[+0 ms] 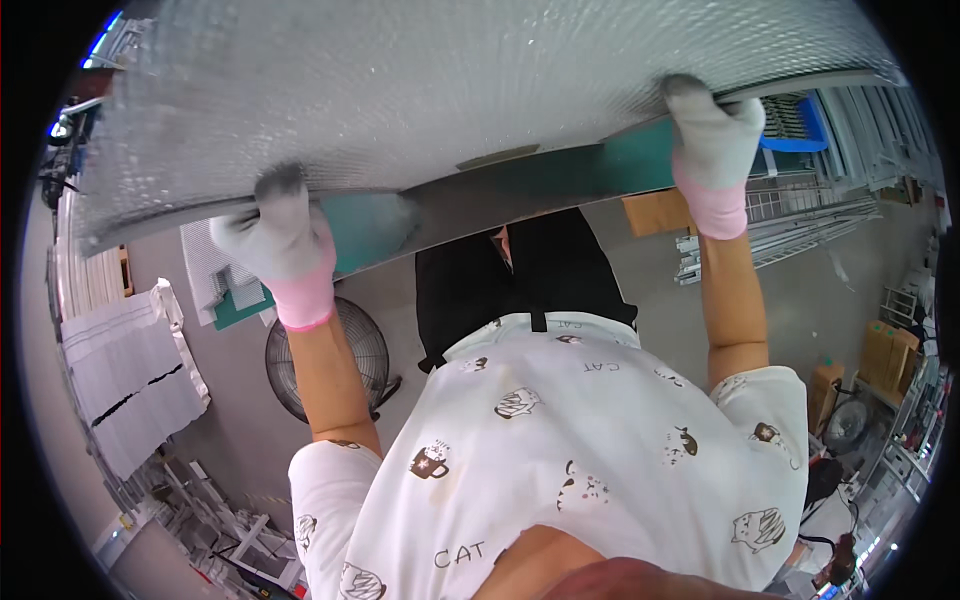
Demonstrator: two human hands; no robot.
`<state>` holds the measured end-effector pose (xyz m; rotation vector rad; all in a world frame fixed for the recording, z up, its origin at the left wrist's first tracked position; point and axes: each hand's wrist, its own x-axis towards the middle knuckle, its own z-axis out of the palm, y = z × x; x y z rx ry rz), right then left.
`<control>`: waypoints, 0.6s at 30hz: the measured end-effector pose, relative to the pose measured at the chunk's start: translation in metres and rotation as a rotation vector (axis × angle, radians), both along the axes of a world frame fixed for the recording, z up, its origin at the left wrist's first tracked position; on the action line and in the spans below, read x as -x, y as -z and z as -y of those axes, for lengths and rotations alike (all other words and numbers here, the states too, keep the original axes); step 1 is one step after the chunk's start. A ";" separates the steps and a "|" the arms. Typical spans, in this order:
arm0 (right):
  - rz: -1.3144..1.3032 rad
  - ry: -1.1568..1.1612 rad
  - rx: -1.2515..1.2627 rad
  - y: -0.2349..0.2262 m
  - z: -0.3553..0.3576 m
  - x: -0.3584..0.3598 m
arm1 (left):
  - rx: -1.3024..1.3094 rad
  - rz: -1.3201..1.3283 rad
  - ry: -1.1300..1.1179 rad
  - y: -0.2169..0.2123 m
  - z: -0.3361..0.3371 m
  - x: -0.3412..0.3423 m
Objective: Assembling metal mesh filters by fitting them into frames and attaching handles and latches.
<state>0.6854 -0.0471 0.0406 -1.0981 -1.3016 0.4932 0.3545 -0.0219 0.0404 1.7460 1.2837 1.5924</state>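
Observation:
A large flat panel (450,90) wrapped in bubble film fills the top of the view, its near edge running from lower left to upper right. My left hand (280,235), in a white glove with a pink cuff, grips that near edge at the left. My right hand (712,135), gloved the same way, grips the edge at the upper right. A green work surface (560,175) shows just under the panel's edge between my hands. My white printed shirt fills the lower middle.
A round floor fan (350,355) stands on the grey floor at the left. Stacks of white wrapped profiles (130,370) lie at far left. Metal rails (800,225), a blue crate (810,130) and cardboard boxes (885,355) sit at the right.

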 end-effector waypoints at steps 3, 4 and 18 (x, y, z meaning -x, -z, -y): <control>-0.162 -0.054 -0.025 0.000 0.003 0.009 | -0.110 -0.079 0.016 -0.001 -0.009 0.015; -0.160 -0.062 -0.033 -0.002 0.003 0.009 | -0.154 -0.121 0.011 0.002 -0.024 0.011; -0.246 0.071 -0.034 0.011 -0.035 0.007 | -0.351 -0.189 0.506 -0.033 -0.048 0.046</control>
